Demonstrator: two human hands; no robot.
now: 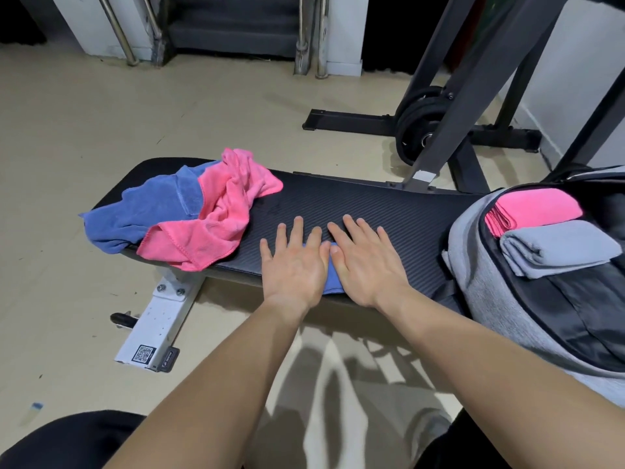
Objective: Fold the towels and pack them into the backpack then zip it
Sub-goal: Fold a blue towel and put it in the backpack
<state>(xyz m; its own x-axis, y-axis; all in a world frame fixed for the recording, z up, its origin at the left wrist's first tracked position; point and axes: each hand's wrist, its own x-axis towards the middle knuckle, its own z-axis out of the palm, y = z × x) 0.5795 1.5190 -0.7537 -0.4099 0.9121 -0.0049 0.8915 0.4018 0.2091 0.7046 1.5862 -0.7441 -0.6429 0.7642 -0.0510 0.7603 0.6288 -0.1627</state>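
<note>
A small folded blue towel (332, 280) lies on the black bench pad (389, 211), mostly hidden under my hands. My left hand (293, 265) and my right hand (367, 262) press flat on it side by side, fingers spread. At the bench's left end an unfolded pink towel (216, 214) lies crumpled over an unfolded blue towel (142, 211). The grey backpack (480, 275) stands unzipped at the right end, with a folded pink towel (537, 206) and a folded grey towel (558, 248) inside.
The bench's white leg (155, 330) rests on the beige floor at lower left. A black rack frame (449, 106) with weight plates (419, 123) stands behind the bench at the right. Metal posts and dark steps lie at the back.
</note>
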